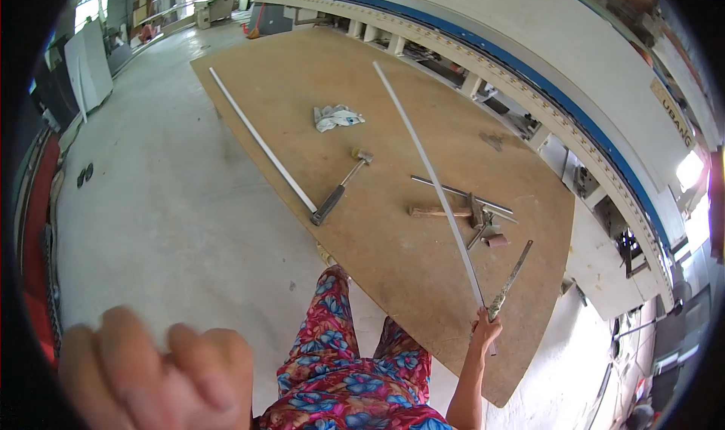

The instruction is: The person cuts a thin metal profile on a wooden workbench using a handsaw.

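Where the flat brown board narrows to its near corner, I see in the head view the right hand closed round the end of a long, thin grey metal strip that runs toward the far edge. A rough, rusty file lies just beside it. The left hand is close and blurred, fingers curled; I cannot tell its hold.
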Demonstrator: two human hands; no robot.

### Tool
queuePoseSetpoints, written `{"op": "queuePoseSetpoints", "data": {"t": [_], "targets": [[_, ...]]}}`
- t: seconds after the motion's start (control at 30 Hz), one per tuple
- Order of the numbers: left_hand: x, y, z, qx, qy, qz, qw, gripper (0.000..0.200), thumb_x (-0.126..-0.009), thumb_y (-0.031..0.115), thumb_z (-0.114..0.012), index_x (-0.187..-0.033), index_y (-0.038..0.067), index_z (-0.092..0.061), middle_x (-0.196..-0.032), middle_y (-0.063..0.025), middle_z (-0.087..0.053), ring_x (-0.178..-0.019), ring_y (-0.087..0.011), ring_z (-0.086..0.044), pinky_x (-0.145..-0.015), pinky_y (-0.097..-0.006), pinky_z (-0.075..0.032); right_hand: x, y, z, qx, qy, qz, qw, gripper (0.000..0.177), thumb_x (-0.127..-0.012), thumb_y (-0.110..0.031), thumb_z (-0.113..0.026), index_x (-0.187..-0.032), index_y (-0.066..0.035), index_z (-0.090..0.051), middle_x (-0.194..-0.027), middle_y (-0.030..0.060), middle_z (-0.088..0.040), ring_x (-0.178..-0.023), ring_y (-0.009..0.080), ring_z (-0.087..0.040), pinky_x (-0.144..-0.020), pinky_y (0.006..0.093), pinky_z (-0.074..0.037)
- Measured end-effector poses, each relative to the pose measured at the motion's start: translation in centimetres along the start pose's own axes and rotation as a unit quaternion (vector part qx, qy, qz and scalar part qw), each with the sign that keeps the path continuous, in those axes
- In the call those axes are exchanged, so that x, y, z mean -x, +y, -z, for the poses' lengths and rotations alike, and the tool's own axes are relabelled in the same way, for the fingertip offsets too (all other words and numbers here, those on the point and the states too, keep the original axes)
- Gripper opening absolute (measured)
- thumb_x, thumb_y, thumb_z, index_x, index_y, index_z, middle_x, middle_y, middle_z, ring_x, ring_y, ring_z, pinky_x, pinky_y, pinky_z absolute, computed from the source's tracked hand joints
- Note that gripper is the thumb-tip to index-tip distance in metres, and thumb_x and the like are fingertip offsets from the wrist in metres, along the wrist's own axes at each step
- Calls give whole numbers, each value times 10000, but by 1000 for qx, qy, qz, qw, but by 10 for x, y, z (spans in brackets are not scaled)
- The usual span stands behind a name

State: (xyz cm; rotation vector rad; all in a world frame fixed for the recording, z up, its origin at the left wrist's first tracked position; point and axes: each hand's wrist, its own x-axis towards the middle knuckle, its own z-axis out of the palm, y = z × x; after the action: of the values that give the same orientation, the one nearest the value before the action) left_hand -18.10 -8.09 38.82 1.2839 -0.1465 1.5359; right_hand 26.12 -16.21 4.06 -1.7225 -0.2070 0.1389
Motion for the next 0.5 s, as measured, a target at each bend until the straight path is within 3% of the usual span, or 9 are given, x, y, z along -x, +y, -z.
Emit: {"op": "queuePoseSetpoints", "data": {"t": [0.1, 0.27, 0.4, 0.5], "targets": [[0, -4, 3, 16, -15, -4, 1000, 305, -825, 285, -638, -1046, 86, -568, -1082, -89, -471, -1071, -272, -438, -824, -388, -336, -2, 10, 1, 17, 2, 6, 1000, 162, -860, -125, -679, -849, 26, -624, -680, 67, -624, -411, 93, -492, -352, 241, -358], [-7, -20, 2, 28, -36, -70, 997, 292, -877, 269, -562, -1040, 28, -581, -1055, -147, -519, -1000, -288, -509, -777, -383, -398, 10, -3, -7, 51, 2, -5, 999, 146, -845, -87, -690, -790, 21, -609, -578, 21, -534, -434, 101, -491, -376, 265, -377], [-11, -27, -2, 58, -50, -180, 981, 312, -918, 257, -501, -1036, -18, -590, -1033, -192, -557, -943, -300, -566, -740, -379, -448, 8, -3, -7, 82, 7, 11, 997, 172, -843, -114, -692, -776, 24, -616, -570, 24, -535, -433, 106, -492, -390, 283, -382], [-17, -31, -2, 81, -46, -326, 941, 342, -949, 248, -456, -1033, -52, -598, -1017, -227, -585, -900, -310, -608, -711, -375, -485, 4, 5, -7, 97, 12, 6, 995, 162, -838, -129, -707, -802, 16, -642, -561, 18, -543, -434, 104, -506, -399, 289, -382]]}}
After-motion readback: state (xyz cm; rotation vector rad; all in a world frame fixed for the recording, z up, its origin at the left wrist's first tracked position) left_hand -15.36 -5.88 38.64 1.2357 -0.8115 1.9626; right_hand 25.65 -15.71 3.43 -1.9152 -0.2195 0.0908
